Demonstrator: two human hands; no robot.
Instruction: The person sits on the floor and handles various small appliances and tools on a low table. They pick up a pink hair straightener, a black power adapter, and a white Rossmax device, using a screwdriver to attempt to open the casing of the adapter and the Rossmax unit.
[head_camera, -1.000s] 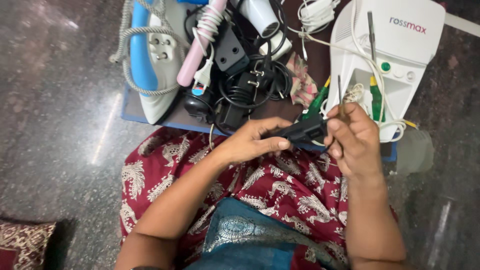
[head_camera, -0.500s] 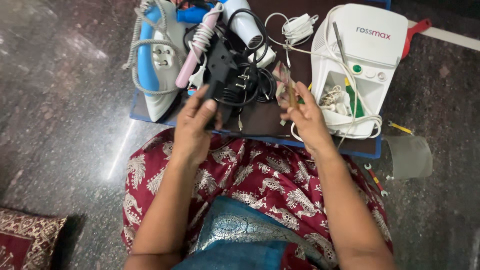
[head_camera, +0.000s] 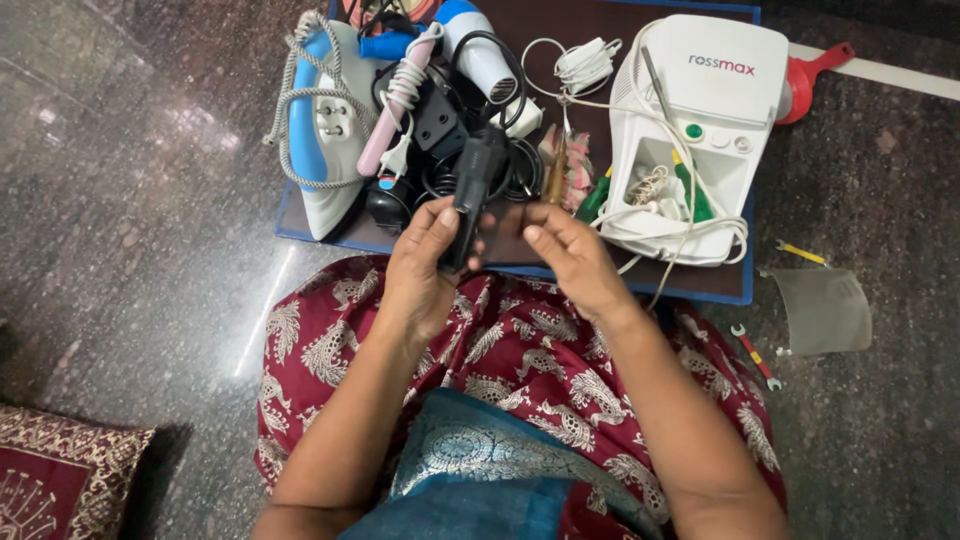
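Black plug-in adapter (head_camera: 468, 200), long and dark, stands roughly upright btwn both hands, just above the near edge of the low blue-edged counter (head_camera: 300, 232) and over the lap. Left hand (head_camera: 418, 265) has it: grip closed round the lower body, thumb and fingers wrapped on it. Right hand (head_camera: 566, 255) sits just beside, fingers half curled, fingertips pointing at the adapter's side; grip holds nothing, and contact w/ the adapter can't be told.

Step in hand, as I judge it: holding the piece up for a look-over or turning it, w/ the right hand ready to work on it. Next move would likely call for a steady left hold and a fine pinch from the right; cords lie close behind the adapter, so snagging is a risk.

Outward: tangle of black cords and plugs (head_camera: 440, 150) right behind it on the counter. Left of that, a blue-and-white iron (head_camera: 320, 130) w/ cord wound round. Pink hair straightener (head_camera: 395, 110) lies across the pile. White hair dryer (head_camera: 480, 55) at top. Right side: white medical machine w/ tubing (head_camera: 700, 130). On the floor, a small red-handled spanner (head_camera: 755, 357).
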